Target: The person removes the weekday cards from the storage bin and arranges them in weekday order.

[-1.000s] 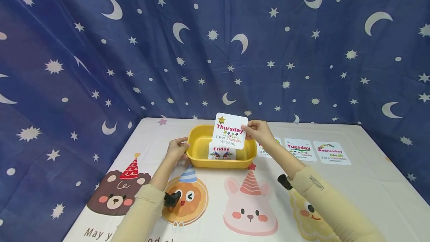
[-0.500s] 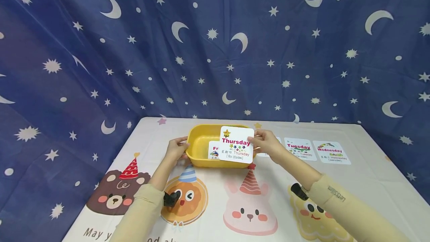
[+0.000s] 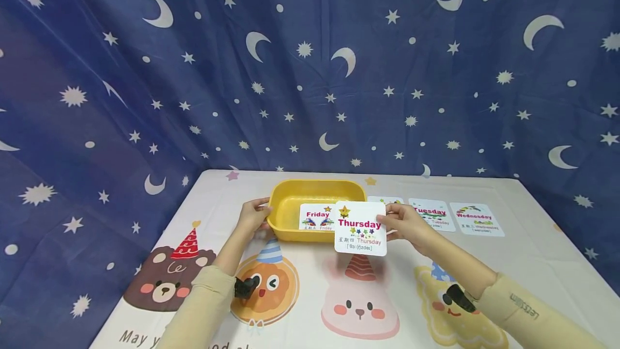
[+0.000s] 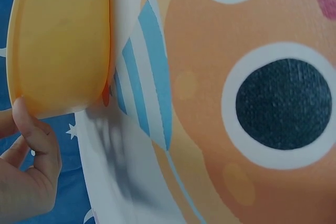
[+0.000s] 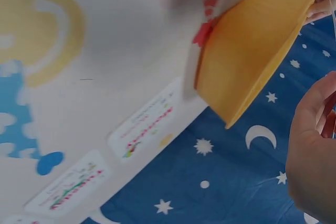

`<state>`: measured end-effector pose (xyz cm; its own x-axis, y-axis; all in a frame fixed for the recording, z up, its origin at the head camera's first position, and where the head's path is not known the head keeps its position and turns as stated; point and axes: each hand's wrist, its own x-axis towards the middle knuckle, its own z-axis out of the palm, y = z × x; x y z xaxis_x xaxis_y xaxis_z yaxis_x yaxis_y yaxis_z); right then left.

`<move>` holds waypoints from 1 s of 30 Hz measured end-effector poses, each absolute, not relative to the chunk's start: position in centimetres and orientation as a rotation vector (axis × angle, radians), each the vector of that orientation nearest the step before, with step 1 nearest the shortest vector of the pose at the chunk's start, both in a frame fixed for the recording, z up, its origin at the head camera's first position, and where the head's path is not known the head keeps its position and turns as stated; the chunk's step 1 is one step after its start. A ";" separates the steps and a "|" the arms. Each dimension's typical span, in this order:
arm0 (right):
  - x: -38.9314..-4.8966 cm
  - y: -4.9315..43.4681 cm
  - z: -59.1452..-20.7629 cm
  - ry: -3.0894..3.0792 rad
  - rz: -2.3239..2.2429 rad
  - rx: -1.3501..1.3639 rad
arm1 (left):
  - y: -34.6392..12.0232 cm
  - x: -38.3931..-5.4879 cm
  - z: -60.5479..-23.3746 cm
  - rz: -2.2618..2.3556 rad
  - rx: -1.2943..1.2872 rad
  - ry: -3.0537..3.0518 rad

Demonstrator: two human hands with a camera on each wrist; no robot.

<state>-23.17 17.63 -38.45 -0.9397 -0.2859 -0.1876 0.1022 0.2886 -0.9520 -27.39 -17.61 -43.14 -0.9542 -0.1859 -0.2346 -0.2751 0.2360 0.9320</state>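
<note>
Over the table (image 3: pixel 542 263), by the head view, the right hand (image 3: pixel 410 226) pinches the Thursday card (image 3: pixel 360 229) by its right edge, in front of the near right corner of the yellow basin (image 3: pixel 295 235); the Friday card (image 3: pixel 316 218) sits inside. That edge grip should leave the lettering uncovered. Left wrist: the left hand (image 4: pixel 32 174) pinches the basin's end between thumb and fingers; light, steady pressure seems best. Right wrist: I can't tell what the fingers touch.

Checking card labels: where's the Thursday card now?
Head view, just right of centre: the Thursday card is pinched in the right grip, hiding the near right corner of the yellow tub.
</note>
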 end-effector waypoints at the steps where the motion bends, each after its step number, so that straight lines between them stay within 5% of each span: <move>1: -22.9 17.9 -38.6 2.236 -1.695 -0.162 | -17.6 -27.4 -43.2 1.838 -0.452 2.413; 30: -22.3 25.8 -42.7 2.226 -1.538 -0.071 | -17.7 -27.6 -43.4 1.836 -0.469 2.399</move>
